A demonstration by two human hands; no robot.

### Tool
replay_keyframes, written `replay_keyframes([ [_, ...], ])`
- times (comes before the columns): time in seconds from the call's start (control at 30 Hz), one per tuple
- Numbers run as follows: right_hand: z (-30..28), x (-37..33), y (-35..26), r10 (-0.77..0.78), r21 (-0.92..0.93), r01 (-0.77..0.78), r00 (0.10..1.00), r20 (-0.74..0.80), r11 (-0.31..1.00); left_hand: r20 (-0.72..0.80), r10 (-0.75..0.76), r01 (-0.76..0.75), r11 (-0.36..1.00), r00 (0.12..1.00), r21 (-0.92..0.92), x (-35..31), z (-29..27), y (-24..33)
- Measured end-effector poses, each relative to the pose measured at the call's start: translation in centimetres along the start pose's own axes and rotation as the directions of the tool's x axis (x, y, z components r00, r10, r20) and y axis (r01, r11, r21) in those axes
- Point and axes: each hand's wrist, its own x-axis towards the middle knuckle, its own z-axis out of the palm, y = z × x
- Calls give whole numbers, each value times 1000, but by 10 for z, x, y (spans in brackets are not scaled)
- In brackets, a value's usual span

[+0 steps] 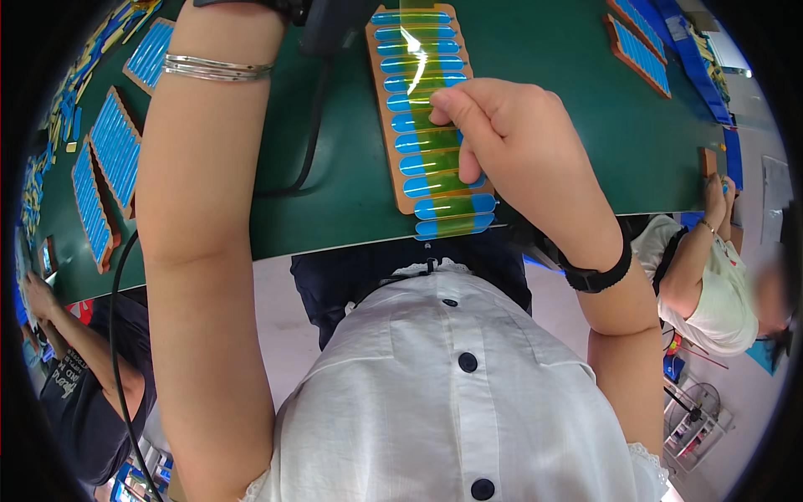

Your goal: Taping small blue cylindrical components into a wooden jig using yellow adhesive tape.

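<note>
A tan, scalloped-edge tray (407,201) lies lengthwise at the table's near edge. Across it sits a row of glossy blue round-ended pieces (406,143), with the nearest ones past the tray's near end. A clear yellow tape strip (452,206) runs down the middle of the row, its far part glaring with light. My right hand (510,125) is closed over the tape at mid-row, thumb and forefinger pinched together; what they grip, if anything, is hidden. My left forearm reaches away past the tray's left side, and its hand lies beyond the top of the picture.
More trays of blue pieces (115,149) lie at the left, others (640,57) at the far right of the green table (552,50). A black cable (314,142) crosses beside my left arm. Co-workers sit at both sides; one's hands (717,201) are at the right edge.
</note>
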Motion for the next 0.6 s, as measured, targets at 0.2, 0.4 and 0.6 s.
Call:
replay_keyframes([
  [0.2,-7,16,-12,8,-76,-8,1000,-8,997,-236,-128,138,990,963,26,-5,61,5],
  [0.4,-10,52,11,-325,-302,287,942,-84,909,-237,-193,204,979,952,22,1,50,-14],
  [0.6,-21,82,-7,115,-172,-108,993,35,979,-308,-291,288,956,906,-57,7,33,-24],
])
